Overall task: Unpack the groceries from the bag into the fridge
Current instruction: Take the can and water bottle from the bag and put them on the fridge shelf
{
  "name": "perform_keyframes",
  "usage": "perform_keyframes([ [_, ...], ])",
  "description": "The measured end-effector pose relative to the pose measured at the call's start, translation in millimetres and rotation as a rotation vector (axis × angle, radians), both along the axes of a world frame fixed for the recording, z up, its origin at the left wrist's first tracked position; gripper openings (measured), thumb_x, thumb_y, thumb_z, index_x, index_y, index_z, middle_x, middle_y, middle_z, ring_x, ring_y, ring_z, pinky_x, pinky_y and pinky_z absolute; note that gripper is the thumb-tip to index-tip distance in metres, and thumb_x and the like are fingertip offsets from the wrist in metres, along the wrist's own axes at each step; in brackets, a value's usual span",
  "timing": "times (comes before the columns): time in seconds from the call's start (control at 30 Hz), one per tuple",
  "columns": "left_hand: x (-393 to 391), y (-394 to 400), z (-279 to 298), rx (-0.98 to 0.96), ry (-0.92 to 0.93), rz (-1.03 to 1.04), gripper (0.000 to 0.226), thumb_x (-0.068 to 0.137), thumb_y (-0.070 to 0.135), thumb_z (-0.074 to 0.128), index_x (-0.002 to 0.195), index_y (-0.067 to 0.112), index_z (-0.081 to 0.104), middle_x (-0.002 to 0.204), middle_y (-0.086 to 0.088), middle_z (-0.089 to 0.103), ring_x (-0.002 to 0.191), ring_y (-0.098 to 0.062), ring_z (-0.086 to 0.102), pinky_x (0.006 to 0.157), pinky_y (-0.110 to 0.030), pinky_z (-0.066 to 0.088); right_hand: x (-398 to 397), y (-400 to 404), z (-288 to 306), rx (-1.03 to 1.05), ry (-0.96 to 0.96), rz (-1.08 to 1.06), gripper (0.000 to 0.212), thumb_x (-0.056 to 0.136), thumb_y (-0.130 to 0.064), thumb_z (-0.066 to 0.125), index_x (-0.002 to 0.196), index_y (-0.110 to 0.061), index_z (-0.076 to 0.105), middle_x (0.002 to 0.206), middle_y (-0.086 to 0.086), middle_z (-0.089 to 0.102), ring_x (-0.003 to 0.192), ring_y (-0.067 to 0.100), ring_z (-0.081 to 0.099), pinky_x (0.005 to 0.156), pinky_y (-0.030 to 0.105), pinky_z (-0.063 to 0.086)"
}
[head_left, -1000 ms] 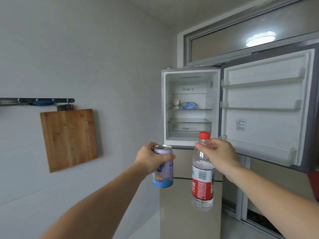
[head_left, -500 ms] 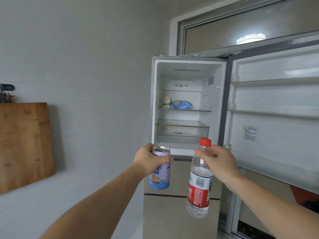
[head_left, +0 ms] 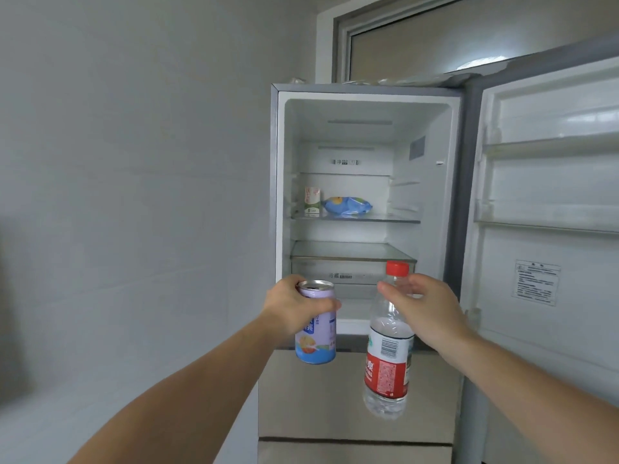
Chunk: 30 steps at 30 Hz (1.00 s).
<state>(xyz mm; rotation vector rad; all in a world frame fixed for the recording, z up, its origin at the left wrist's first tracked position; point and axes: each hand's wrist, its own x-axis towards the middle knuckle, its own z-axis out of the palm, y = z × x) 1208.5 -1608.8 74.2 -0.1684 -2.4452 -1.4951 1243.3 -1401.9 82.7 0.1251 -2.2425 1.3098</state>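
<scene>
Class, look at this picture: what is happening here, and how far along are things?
A person stands before an open fridge, door swung to the right. The left hand grips a purple drink can; the right hand holds a water bottle with a red cap near its neck. Both are held in front of the fridge, not yet inside. On the glass shelf stand a small carton and a blue packet.

One can (head_left: 316,324), one bottle (head_left: 388,356), one carton (head_left: 312,201), one blue packet (head_left: 348,205), two hands.
</scene>
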Motion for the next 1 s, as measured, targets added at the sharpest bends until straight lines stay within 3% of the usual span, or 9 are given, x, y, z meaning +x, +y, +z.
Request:
perform_keyframes([
  [0.2,-80,22,26,-0.045,0.031,0.03,0.036,0.064,0.039,0.085,0.086,0.024,0.06,0.084,0.001,0.069,0.076,-0.015,0.069,0.062,-0.023,0.056,-93,16,23,-0.005,0.008,0.101,0.027,0.083,-0.042,0.067,0.1,-0.021,0.068,0.099,-0.006,0.066,0.096,0.014,0.06,0.081,0.03,0.041],
  [0.33,-125,30,48,-0.014,0.079,0.073,0.035,0.063,0.039,0.086,0.083,0.022,0.062,0.078,0.002,0.067,0.071,-0.014,0.066,0.059,-0.022,0.052,-149,26,48,-0.028,0.081,0.087,0.021,0.08,-0.044,0.07,0.085,-0.024,0.069,0.092,-0.008,0.068,0.093,0.013,0.062,0.087,0.035,0.049],
  [0.57,-206,35,94,0.009,0.184,0.065,0.03,0.067,0.037,0.084,0.083,0.025,0.063,0.075,0.008,0.066,0.066,-0.007,0.063,0.053,-0.016,0.046,-233,28,94,-0.077,0.19,0.121,0.025,0.083,-0.042,0.067,0.089,-0.017,0.071,0.09,-0.007,0.069,0.088,0.016,0.066,0.086,0.044,0.055],
  [0.67,-246,35,115,0.04,0.238,0.066,0.031,0.067,0.041,0.084,0.082,0.023,0.064,0.075,0.006,0.068,0.064,-0.007,0.064,0.05,-0.015,0.045,-268,24,115,-0.094,0.247,0.09,0.028,0.086,-0.043,0.062,0.094,-0.017,0.069,0.095,-0.004,0.069,0.093,0.018,0.065,0.087,0.041,0.053],
  [0.8,-304,36,143,0.071,0.284,0.038,0.043,0.063,0.046,0.084,0.089,0.015,0.068,0.079,0.0,0.071,0.068,-0.013,0.067,0.058,-0.023,0.053,-311,20,150,-0.089,0.321,0.018,0.035,0.087,-0.049,0.056,0.099,-0.018,0.068,0.099,0.0,0.07,0.094,0.02,0.065,0.091,0.048,0.052],
  [1.0,-385,44,180,0.059,0.254,-0.051,0.054,0.057,0.051,0.085,0.091,0.013,0.068,0.082,-0.005,0.071,0.067,-0.021,0.068,0.054,-0.028,0.055,-375,24,204,-0.082,0.432,-0.106,0.046,0.088,-0.052,0.051,0.091,-0.009,0.065,0.096,0.01,0.069,0.085,0.025,0.062,0.087,0.05,0.052],
])
